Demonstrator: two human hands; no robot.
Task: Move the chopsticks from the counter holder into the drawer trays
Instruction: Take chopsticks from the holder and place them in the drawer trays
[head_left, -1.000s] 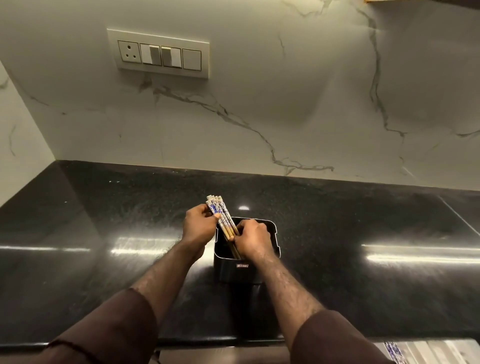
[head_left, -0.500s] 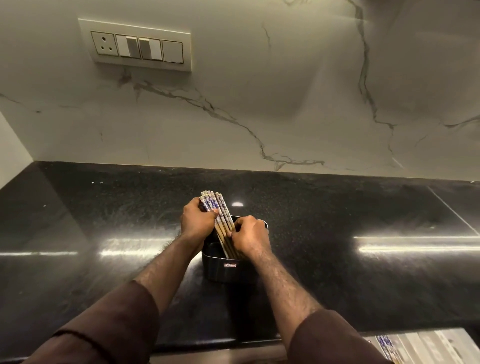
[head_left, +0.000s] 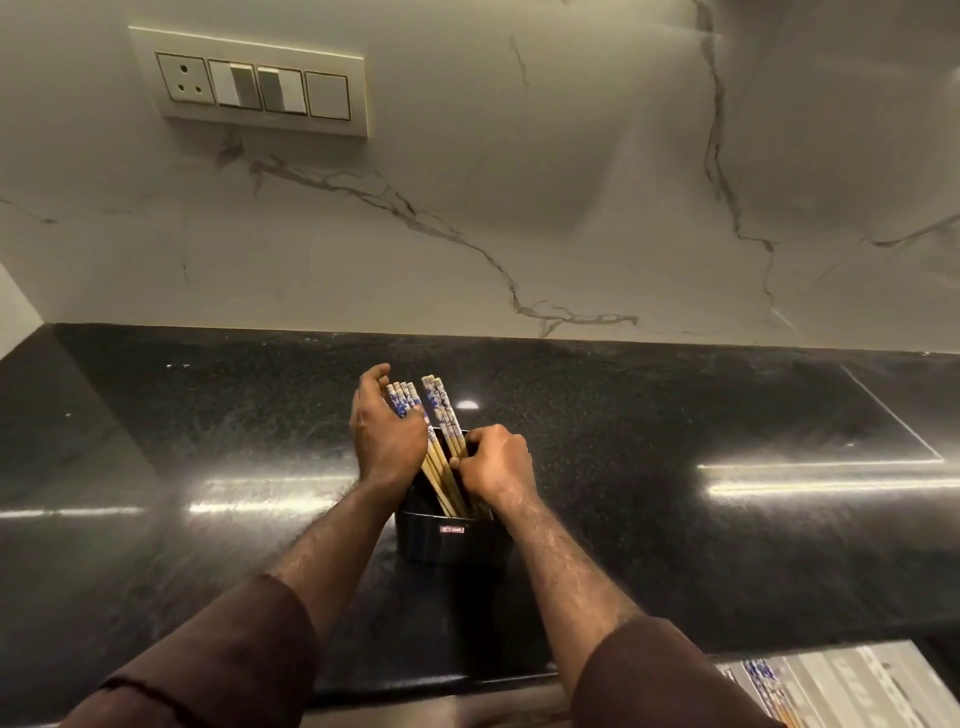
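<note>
A black square holder (head_left: 451, 543) stands on the dark counter (head_left: 675, 545). Several wooden chopsticks with blue-and-white tops stand in it, fanned into two groups. My left hand (head_left: 387, 439) cups the left group (head_left: 402, 401) from the left, thumb across the sticks and fingers loosely curled above them. At the holder's rim my right hand (head_left: 496, 462) pinches the shafts of the right group (head_left: 441, 410). The lower ends are hidden inside the holder.
The corner of a pale drawer tray (head_left: 862, 686) shows at bottom right below the counter edge, with patterned chopsticks (head_left: 766, 683) lying in it. A marble backsplash with a switch panel (head_left: 254, 85) rises behind the counter.
The single bunch has split into two groups. My left hand's fingers have loosened and lifted, and my right hand has shifted a little right at the rim.
</note>
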